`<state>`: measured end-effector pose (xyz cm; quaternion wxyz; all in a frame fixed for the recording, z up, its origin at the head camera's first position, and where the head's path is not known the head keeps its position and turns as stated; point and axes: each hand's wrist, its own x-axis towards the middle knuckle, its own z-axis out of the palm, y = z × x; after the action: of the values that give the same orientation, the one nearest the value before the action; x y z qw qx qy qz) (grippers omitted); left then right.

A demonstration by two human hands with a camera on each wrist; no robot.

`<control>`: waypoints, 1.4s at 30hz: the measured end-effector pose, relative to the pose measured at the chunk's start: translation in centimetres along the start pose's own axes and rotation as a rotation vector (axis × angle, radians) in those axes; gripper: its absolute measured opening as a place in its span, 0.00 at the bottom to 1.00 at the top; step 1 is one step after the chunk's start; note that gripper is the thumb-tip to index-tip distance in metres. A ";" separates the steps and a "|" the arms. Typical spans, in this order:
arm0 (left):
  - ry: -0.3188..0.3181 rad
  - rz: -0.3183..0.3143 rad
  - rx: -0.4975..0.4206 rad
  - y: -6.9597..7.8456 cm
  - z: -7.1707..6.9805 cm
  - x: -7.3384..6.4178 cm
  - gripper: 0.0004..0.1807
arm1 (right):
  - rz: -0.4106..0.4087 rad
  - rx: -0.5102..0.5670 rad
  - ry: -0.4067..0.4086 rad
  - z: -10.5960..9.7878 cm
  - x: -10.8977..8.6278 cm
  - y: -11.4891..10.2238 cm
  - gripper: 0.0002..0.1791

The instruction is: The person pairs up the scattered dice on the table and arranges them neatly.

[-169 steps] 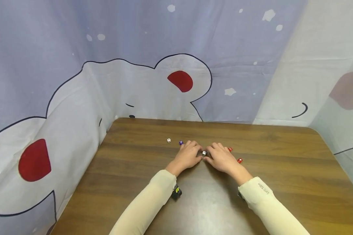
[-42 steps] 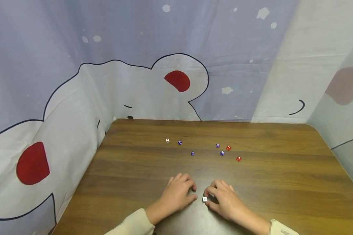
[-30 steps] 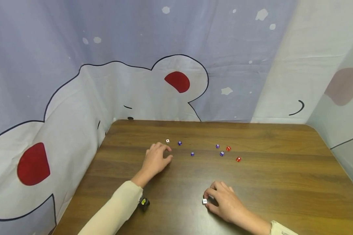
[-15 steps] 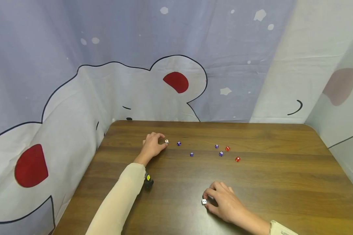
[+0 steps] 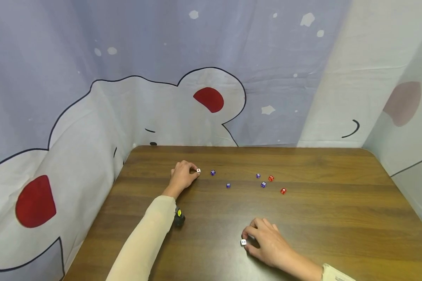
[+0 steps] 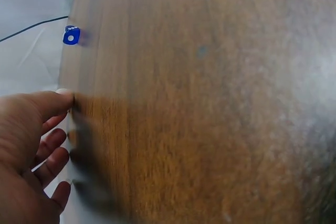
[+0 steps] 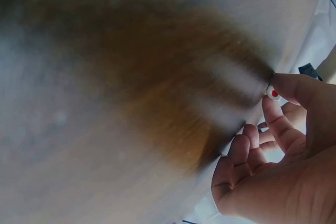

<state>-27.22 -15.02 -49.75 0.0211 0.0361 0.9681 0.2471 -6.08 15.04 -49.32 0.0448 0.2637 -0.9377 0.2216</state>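
Observation:
Toward the back left of the table, my left hand pinches a small white die between thumb and forefinger. In the left wrist view the thumb mostly hides that die. Nearer the front, my right hand holds a second white die at the tips of thumb and forefinger, two pips facing up. The right wrist view shows a red pip on the side of this die. A blue die lies just right of my left hand, and another blue die sits slightly nearer.
Two more blue dice, one farther back and one nearer, lie right of centre beside a red die. Another red die is farther right. A patterned curtain hangs behind the wooden table.
Both hands came forward with one white die from the middle. The left hand then left it, reached to the back left and took the other white die; the right hand stayed on its die.

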 end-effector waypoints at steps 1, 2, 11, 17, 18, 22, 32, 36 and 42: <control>0.005 0.003 0.002 0.0 0.0 0.0 0.13 | 0.000 0.001 -0.001 0.0 0.0 0.0 0.13; 0.009 0.007 0.004 0.0 0.0 0.0 0.13 | -0.001 0.000 -0.001 0.0 0.0 0.0 0.14; -0.010 0.054 0.027 -0.5 0.0 -1.2 0.10 | -0.001 -0.003 0.000 0.1 -0.1 0.0 0.14; -0.029 0.093 0.037 -0.3 -0.2 -2.7 0.10 | -0.003 -0.011 0.004 0.1 0.0 0.0 0.14; -0.033 0.100 0.035 -0.2 -0.2 -3.0 0.10 | -0.001 -0.010 0.002 0.1 0.0 0.0 0.14; -0.051 0.128 0.030 0.0 0.0 -4.0 0.09 | 0.014 -0.001 -0.018 0.1 0.0 0.0 0.13; -0.056 0.187 0.023 0.6 0.7 -6.3 0.07 | 0.023 0.001 -0.028 0.2 0.0 0.0 0.13; -0.070 0.201 0.006 1.0 0.8 -7.3 0.06 | 0.020 -0.005 -0.029 0.2 0.0 0.1 0.13; -0.098 0.227 -0.001 1.7 0.9 -8.8 0.06 | 0.019 -0.004 -0.033 0.2 0.0 0.1 0.13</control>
<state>-18.30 -13.80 -49.51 0.0406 0.1575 0.9554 0.2464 -6.17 15.03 -49.53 0.0277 0.2583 -0.9412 0.2158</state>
